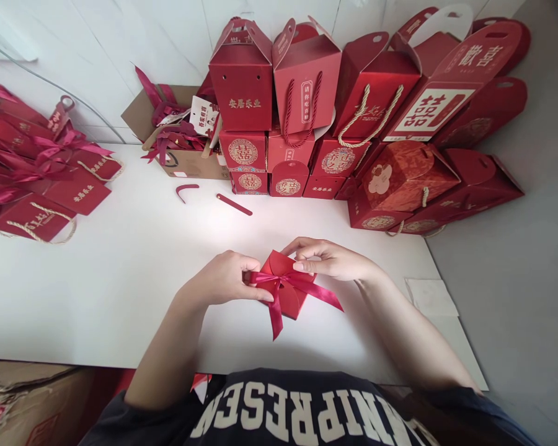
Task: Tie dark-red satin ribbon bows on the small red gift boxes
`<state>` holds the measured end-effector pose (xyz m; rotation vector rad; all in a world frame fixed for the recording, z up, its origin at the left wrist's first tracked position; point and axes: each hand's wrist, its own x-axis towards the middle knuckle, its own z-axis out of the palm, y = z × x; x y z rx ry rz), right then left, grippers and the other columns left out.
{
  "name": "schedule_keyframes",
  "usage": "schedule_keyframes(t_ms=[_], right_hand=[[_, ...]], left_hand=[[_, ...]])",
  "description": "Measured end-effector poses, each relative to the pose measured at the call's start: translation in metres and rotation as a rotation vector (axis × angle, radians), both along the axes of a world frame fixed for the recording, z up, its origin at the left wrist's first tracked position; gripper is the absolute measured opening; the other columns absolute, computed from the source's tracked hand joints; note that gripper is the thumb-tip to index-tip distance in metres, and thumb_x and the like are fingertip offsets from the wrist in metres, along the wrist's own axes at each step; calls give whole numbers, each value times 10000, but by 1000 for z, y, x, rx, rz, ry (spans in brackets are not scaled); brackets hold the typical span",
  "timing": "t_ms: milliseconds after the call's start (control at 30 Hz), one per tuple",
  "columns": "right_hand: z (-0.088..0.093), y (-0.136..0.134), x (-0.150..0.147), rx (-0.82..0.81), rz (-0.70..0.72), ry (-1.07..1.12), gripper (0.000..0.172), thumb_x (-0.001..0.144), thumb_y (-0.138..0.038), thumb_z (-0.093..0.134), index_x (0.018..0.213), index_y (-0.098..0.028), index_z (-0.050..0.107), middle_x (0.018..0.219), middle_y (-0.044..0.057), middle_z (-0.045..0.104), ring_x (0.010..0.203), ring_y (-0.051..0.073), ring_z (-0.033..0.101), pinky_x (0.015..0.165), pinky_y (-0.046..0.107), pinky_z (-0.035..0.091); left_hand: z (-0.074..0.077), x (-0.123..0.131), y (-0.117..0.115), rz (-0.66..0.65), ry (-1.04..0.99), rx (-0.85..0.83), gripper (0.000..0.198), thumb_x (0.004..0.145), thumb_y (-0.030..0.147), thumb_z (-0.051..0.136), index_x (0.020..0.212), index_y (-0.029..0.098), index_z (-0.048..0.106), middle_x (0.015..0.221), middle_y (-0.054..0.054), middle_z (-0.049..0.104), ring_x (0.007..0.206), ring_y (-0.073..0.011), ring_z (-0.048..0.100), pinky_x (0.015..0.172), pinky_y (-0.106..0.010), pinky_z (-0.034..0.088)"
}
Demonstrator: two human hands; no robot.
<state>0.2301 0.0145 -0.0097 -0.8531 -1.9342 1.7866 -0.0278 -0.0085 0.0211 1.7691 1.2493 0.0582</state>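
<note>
A small red gift box with curved overlapping flaps lies on the white table. Across its top runs a magenta satin ribbon tied in a bow, its two tails trailing over the near and right sides. My left hand is closed on the bow's left loop, thumb low against the box's left edge. At the box's far right edge, my right hand has thumb and index finger pinched together at the ribbon's right side. Its other fingers curl behind the box, partly hidden.
Stacked red gift boxes stand along the back wall and right side. A cardboard box holds ribbons and tags. Two dark red strips lie in front of it. Ribboned boxes crowd the left. A carton sits below the table's front edge.
</note>
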Motion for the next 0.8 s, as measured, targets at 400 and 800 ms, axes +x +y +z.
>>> schedule_keyframes(t_ms=[400, 800], right_hand=[[4, -2, -6, 35, -67, 36, 344, 940, -457, 522, 813, -195, 705, 1235, 49, 573, 934, 155, 594, 839, 318, 462], [-6, -9, -22, 288, -222, 53, 316, 837, -315, 678, 660, -201, 443, 1220, 89, 585, 1104, 222, 575, 916, 381, 448]], left_hand=[[-6, 1, 2, -94, -123, 5, 518, 743, 566, 664, 583, 173, 365, 556, 56, 346, 529, -78, 297, 490, -229, 232], [-3, 23, -7, 40, 43, 208, 608, 699, 622, 658, 531, 172, 286, 522, 48, 258, 527, -95, 225, 493, -254, 215]])
